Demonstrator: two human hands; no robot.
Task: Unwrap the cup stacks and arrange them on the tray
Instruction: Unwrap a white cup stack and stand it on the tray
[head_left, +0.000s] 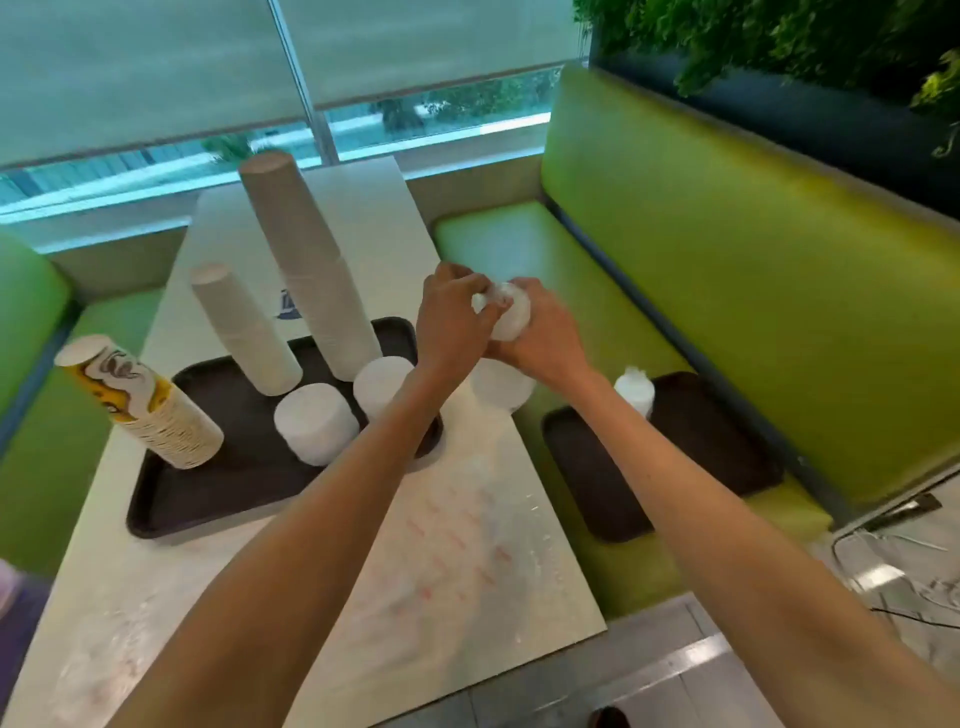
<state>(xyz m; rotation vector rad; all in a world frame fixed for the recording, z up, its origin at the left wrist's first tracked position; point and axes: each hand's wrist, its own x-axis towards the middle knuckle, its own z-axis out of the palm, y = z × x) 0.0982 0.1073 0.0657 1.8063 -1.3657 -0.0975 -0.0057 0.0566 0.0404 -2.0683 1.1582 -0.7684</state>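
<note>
The left hand (451, 318) has its fingers curled, pinching the crumpled film at the top of a wrapped stack (508, 318), and the right hand (543, 340) grips the same stack from the other side, fingers wrapped round its upper part. The stack stands upright at the right edge of the table (363, 218), just beside the tray (208, 493), its lower end showing under the wrists. On the tray stand two short white stacks (317, 423), close together by the left forearm, a tall grey stack (306, 270) behind them, a shorter grey stack (244, 332) to its left and a printed stack (140, 405) at the left end; these three appear to lean to the left. A sheet of clear film (457, 530) with red print lies on the table, nearer the person. To the right, on the green bench (727, 260), a second tray (701, 467) holds a small white stack (635, 395) at its far edge
</note>
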